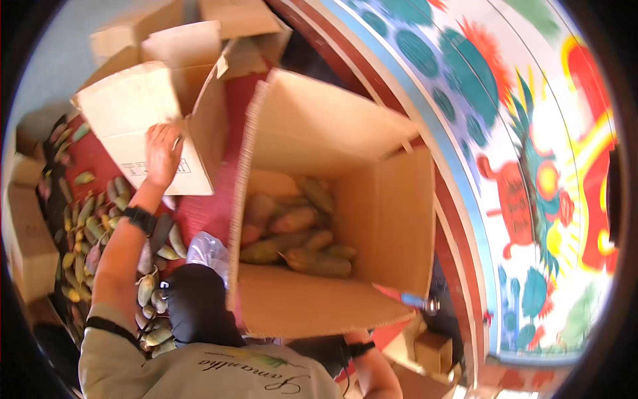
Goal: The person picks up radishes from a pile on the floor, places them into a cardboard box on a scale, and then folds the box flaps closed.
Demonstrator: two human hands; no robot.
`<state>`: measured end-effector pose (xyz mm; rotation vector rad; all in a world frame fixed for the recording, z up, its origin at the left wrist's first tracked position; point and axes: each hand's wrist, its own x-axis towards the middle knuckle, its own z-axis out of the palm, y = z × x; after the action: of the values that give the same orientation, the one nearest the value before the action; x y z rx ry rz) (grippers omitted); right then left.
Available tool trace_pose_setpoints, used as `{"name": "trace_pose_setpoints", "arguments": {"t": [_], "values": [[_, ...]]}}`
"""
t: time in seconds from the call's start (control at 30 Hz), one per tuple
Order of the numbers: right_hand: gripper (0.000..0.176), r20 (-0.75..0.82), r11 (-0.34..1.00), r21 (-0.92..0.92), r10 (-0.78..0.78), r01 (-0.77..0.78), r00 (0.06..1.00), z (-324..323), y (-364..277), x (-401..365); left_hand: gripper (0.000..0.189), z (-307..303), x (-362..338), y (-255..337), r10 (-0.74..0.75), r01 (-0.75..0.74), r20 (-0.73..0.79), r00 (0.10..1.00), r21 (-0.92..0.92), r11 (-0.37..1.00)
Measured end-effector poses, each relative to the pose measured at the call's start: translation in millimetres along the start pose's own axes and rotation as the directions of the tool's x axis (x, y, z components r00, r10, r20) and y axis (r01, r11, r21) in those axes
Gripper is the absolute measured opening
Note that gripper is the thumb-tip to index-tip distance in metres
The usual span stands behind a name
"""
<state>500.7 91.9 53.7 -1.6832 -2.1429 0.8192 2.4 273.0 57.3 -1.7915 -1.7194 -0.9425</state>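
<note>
My left hand (163,154), fingers curled closed, is at the printed side of a cardboard box (116,110) with raised flaps. Whether it grips the cardboard or some small thing, I cannot make out. A larger open cardboard box (399,206) stands close in front of my body. Down inside it lie several long, plump green and reddish fruits or vegetables (316,261). My right forearm (375,372) shows below this box's near flap, which hides my right hand.
Similar green, yellow and purplish produce (93,226) is spread at the left on a red surface (199,214). More cartons stand at the far left (30,233) and back (242,16). A clear plastic bag (207,249) lies by my knee. A painted wall (492,146) curves along the right.
</note>
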Motion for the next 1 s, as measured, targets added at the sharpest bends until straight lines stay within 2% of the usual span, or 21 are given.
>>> {"name": "trace_pose_setpoints", "arguments": {"t": [0.03,0.07,0.1,0.17,0.2,0.23,0.27,0.3,0.33,0.37,0.43,0.5,0.57,0.63,0.67,0.7,0.77,0.8,0.83,0.97,1.0], "values": [[0.039,-0.001,0.999,0.049,0.023,-0.023,1.0,1,2,0,0.018,8,-19,-1,-0.051,0.061,0.241,0.969,-0.032,0.998],[0.04,-0.002,0.992,0.119,0.044,-0.043,0.999,5,4,0,0.02,18,-38,-7,-0.044,0.058,0.283,0.958,-0.041,0.998],[0.04,-0.003,0.973,0.221,0.062,-0.06,0.998,12,9,4,0.024,28,-55,-23,-0.024,0.05,0.221,0.975,-0.111,0.993],[0.041,-0.001,0.904,0.412,0.126,-0.114,0.992,20,16,6,0.029,29,-62,-38,-0.108,0.164,0.257,0.96,-0.205,0.965],[0.041,-0.021,0.875,0.465,0.161,-0.133,0.987,23,19,3,0.025,14,-55,-25,-0.174,0.285,0.387,0.905,-0.25,0.925],[0.041,-0.033,0.83,0.538,0.199,-0.151,0.979,24,22,0,0.022,18,-69,-31,-0.179,0.317,0.449,0.875,-0.253,0.914],[0.041,-0.092,0.879,0.46,0.186,-0.124,0.978,22,25,-2,0.025,18,-78,-34,-0.188,0.408,0.525,0.83,-0.341,0.847],[0.042,-0.149,0.927,0.359,0.168,-0.105,0.974,18,28,-5,0.03,9,-78,-24,-0.141,0.287,0.462,0.876,-0.264,0.921],[0.034,-0.248,0.998,0.033,0.068,-0.062,0.966,9,27,-5,0.032,7,-83,-21,-0.119,0.235,0.404,0.907,-0.252,0.939],[0.034,-0.254,0.996,0.038,0.089,-0.082,0.963,-2,25,-6,0.033,7,-91,-26,-0.097,0.186,0.344,0.934,-0.234,0.954],[0.03,-0.255,0.978,-0.105,0.148,-0.18,0.955,-23,18,-5,0.029,8,-104,-39,-0.169,0.277,0.395,0.903,-0.234,0.932],[0.029,-0.233,0.973,-0.153,0.134,-0.172,0.963,-32,26,-11,0.024,-8,-115,-50,-0.287,0.629,0.674,0.681,-0.337,0.7],[0.029,-0.2,0.971,-0.193,0.104,-0.143,0.974,-32,30,-13,0.018,-35,-115,-37,-0.248,0.704,0.739,0.626,-0.398,0.588],[0.027,-0.177,0.932,-0.34,-0.192,0.123,0.965,-27,27,-14,0.018,-69,-100,-24,-0.287,0.732,0.807,0.516,-0.243,0.636],[0.027,-0.145,0.911,-0.364,-0.264,0.196,0.954,-24,28,-12,0.018,-78,-109,-33,-0.296,0.805,0.821,0.488,-0.292,0.516],[0.026,-0.106,0.913,-0.349,-0.261,0.21,0.959,-22,28,-11,0.019,-93,-110,-26,-0.37,0.852,0.792,0.486,-0.334,0.403],[0.026,-0.036,0.914,-0.332,-0.26,0.234,0.965,-20,29,-4,0.022,-121,-108,-16,-0.401,0.875,0.794,0.457,-0.321,0.362],[0.025,-0.014,0.917,-0.324,-0.249,0.231,0.969,-20,31,-2,0.023,-132,-109,-8,-0.389,0.857,0.791,0.472,-0.308,0.412],[0.025,0.009,0.924,-0.317,-0.225,0.216,0.974,-22,32,-2,0.023,-138,-119,-10,-0.359,0.889,0.836,0.415,-0.289,0.354],[0.024,0.115,0.929,-0.307,-0.18,0.208,0.977,-32,38,-3,0.022,-160,-168,-7,-0.455,0.92,0.859,0.234,-0.044,0.389],[0.023,0.143,0.926,-0.31,-0.178,0.215,0.974,-34,40,-3,0.022,-163,-191,-8,-0.469,0.944,0.867,0.168,-0.005,0.329]]}}
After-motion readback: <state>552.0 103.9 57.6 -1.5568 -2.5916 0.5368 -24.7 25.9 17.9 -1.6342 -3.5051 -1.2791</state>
